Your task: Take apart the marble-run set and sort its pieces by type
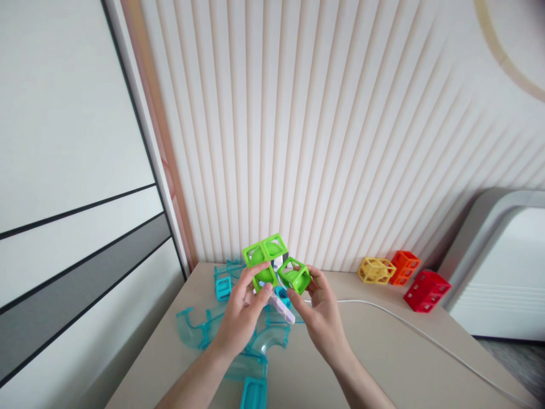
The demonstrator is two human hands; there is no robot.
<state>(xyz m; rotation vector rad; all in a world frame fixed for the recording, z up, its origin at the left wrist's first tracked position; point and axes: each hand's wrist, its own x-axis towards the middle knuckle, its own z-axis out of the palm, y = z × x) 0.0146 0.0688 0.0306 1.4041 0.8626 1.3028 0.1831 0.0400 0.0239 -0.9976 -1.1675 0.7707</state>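
Note:
Several joined green cube blocks form an angled piece, which my left hand grips at its lower end. Opposite it, my right hand pinches a separate-looking green cube block between thumb and fingers. The two green parts are close together; whether they touch, I cannot tell. Beneath them, between my hands, shows a pale lilac bar-like thing, partly hidden. Behind the green parts is a dark and white object, mostly covered.
Clear blue curved tube pieces and blue blocks lie on the table. At the back right are yellow blocks, orange blocks and red blocks. A white cable crosses the table. A ribbed wall stands behind.

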